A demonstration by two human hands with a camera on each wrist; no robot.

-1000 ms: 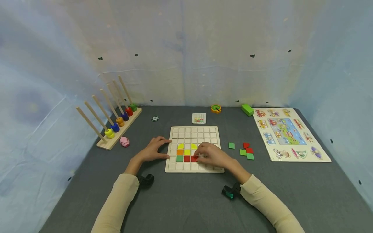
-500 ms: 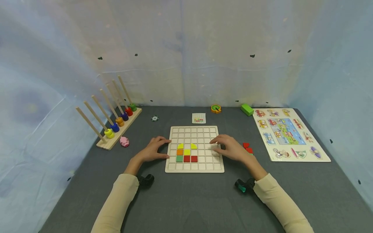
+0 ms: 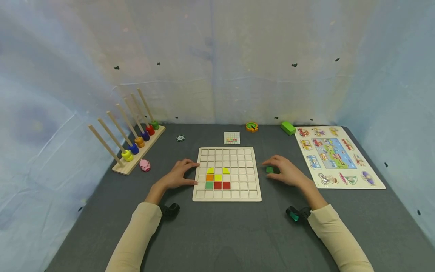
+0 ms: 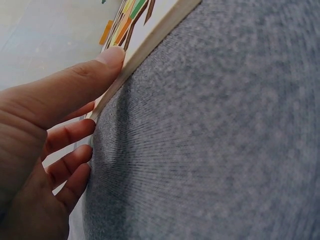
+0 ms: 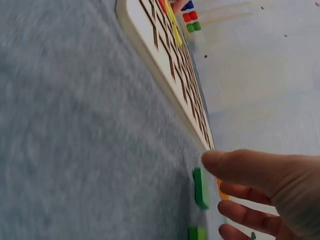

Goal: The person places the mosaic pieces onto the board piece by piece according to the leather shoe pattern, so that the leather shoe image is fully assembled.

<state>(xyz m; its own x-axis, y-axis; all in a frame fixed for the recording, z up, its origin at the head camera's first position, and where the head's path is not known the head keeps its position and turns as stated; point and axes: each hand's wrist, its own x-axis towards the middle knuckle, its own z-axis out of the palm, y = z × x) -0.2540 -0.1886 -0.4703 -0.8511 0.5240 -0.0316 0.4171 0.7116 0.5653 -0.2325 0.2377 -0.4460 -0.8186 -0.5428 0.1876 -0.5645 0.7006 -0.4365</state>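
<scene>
A pale wooden grid board (image 3: 244, 158) lies flat, with yellow half tiles (image 3: 226, 171), an orange tile (image 3: 210, 177), yellow tile (image 3: 218, 177), green tile (image 3: 209, 185) and red tiles (image 3: 226, 185) in its cells. My left hand (image 3: 176, 175) rests at the board's left edge, thumb and forefinger touching it; the left wrist view shows the thumb (image 4: 95, 75) on the rim. Off the right edge, my right hand (image 3: 288, 173) hovers over a loose green tile (image 3: 270, 169), fingers parted around it. That green tile (image 5: 201, 189) appears apart from the thumb in the right wrist view. Other loose tiles are hidden behind this hand in the head view.
A small pattern card (image 3: 232, 138) lies behind the board. To the left stand a peg rack with colored rings (image 3: 139, 151), a pink pig (image 3: 145, 165) and a round token (image 3: 180, 138). An orange-green toy (image 3: 252, 127), green block (image 3: 288, 128) and picture puzzle (image 3: 367, 177) lie right.
My right hand has left the red tile on the board and moved right, across the board's edge to the loose green tile. My left hand has not moved.
</scene>
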